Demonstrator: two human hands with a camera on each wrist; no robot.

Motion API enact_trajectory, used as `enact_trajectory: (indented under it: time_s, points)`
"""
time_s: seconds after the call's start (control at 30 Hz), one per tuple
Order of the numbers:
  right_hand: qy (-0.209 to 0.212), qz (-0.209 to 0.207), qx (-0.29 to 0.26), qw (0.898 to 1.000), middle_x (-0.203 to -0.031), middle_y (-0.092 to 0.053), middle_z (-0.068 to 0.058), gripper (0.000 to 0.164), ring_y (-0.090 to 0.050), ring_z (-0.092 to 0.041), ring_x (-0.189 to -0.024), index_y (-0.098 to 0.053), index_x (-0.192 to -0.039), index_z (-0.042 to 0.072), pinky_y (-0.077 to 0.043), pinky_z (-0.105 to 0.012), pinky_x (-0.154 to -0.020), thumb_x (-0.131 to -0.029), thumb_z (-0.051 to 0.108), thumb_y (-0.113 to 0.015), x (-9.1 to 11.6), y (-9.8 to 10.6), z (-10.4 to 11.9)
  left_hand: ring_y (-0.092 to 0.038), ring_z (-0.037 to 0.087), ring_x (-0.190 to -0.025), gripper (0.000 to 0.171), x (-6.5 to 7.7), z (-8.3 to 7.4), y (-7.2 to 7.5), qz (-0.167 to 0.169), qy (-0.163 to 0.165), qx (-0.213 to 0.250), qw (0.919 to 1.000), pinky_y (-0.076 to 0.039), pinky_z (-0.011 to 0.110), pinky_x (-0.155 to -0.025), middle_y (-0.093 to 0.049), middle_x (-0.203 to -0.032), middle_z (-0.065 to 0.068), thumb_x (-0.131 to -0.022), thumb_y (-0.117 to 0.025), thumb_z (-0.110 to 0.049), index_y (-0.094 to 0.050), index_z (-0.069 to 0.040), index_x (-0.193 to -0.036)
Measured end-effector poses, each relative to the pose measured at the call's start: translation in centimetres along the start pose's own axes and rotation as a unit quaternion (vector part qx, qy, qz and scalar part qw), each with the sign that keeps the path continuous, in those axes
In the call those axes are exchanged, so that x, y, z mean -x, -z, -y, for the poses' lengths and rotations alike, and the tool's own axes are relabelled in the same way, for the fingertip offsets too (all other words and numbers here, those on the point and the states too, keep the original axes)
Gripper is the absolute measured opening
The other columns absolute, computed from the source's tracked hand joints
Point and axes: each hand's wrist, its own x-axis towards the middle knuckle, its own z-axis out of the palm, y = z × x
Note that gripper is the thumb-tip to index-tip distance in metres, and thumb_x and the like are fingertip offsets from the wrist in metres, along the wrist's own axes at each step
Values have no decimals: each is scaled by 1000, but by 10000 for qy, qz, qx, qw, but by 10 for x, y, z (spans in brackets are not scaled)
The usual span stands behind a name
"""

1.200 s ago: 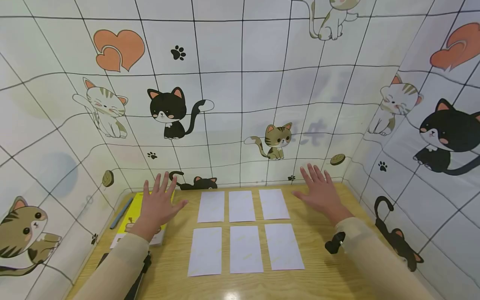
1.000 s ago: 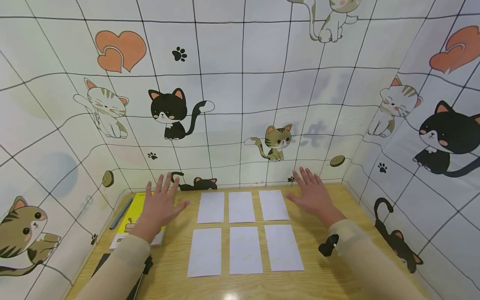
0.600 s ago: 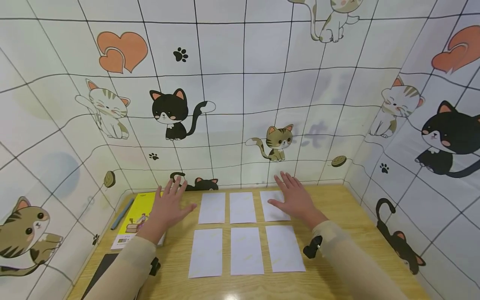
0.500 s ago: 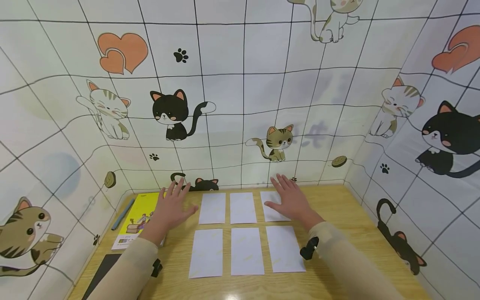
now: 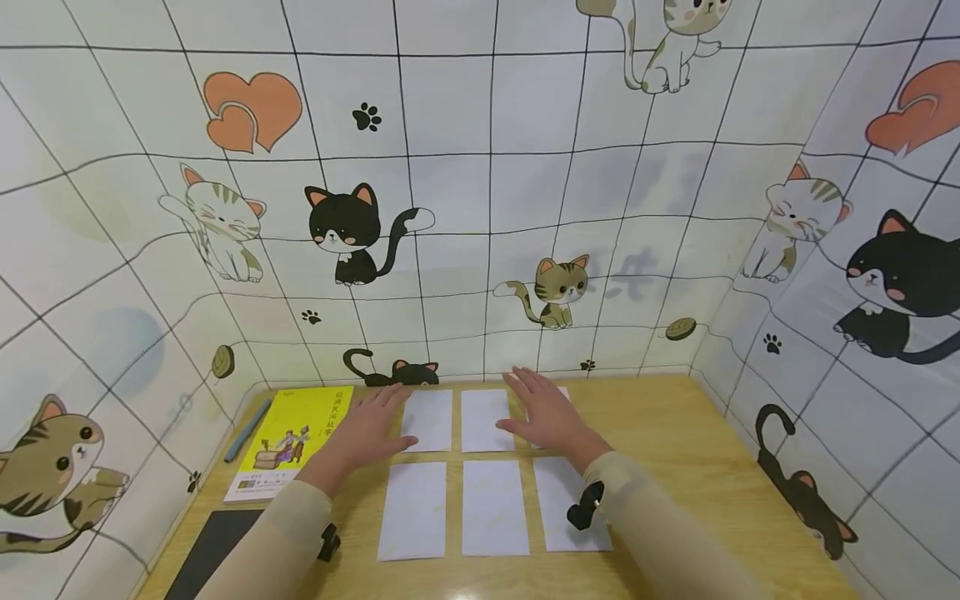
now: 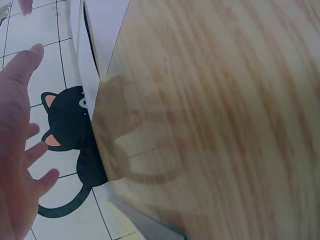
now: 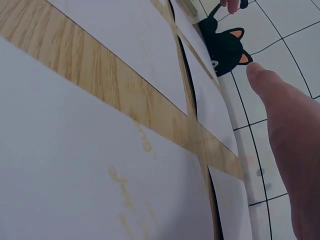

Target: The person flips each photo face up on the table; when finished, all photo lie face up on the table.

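White paper sheets lie on the wooden table in two rows of three. In the head view, my left hand has its fingers extended and holds nothing; it is beside the back left sheet. Fingers spread, my right hand is over the back right sheet, covering most of it, and near the back middle sheet. The front left sheet and front middle sheet show fully. My right sleeve and wrist camera partly cover the front right sheet. Both wrist views show the hands raised off the tabletop.
A yellow book lies at the back left, with a blue-grey pen beside it. A dark flat object is partly under my left forearm. White cloth walls with cat drawings enclose the table.
Both hands have moved inward toward each other and slightly lower in the head view, the right one farther. More of the yellow book shows now. The sheets stay where they were.
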Motion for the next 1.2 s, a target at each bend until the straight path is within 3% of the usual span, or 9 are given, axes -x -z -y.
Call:
enact_trajectory:
  time_s: [0.17, 0.47, 0.67, 0.93, 1.2]
  points:
    - [114, 125, -166, 9997, -180, -31, -9, 96, -30, -35, -165, -36, -174, 16, -28, -56, -131, -102, 74, -63, -8, -13, 17, -48, 47, -151, 90, -1, -5, -2, 19, -152, 203, 9997, -38, 72, -120, -47, -169, 20, -96, -84, -55, -49, -9, -165]
    - [520, 155, -332, 9980, -174, -40, -13, 91, -38, -36, -160, -43, -171, 16, -34, -57, -128, -101, 68, -69, -26, -28, 51, -46, 43, -154, 89, -4, 0, -18, 294, 5, 198, 9994, -43, 65, -120, -45, -171, 18, -95, -83, -59, -52, -14, -164]
    - [750, 364, -231, 9963, -175, -39, -12, 90, -39, -33, -161, -42, -171, 16, -36, -54, -127, -103, 69, -65, -37, -38, 68, -46, 41, -154, 87, -8, 0, -20, 403, -112, 373, 9984, -42, 61, -122, -47, -169, 18, -94, -84, -58, -55, -12, -162]
    - [1082, 463, -291, 9926, -169, -49, -12, 84, -47, -35, -155, -52, -164, 10, -40, -52, -125, -102, 63, -70, -47, -47, 82, -47, 38, -154, 85, -13, -1, -25, 553, -186, 272, 9979, -40, 57, -124, -49, -168, 13, -94, -83, -60, -56, -15, -161]
    - [1026, 823, -49, 9913, -173, -45, -6, 86, -43, -27, -159, -49, -167, 13, -33, -42, -130, -103, 68, -65, -53, -56, 86, -42, 34, -158, 85, -18, 0, -29, 789, 19, 238, 9966, -37, 54, -127, -46, -171, 9, -94, -81, -63, -55, -19, -162]
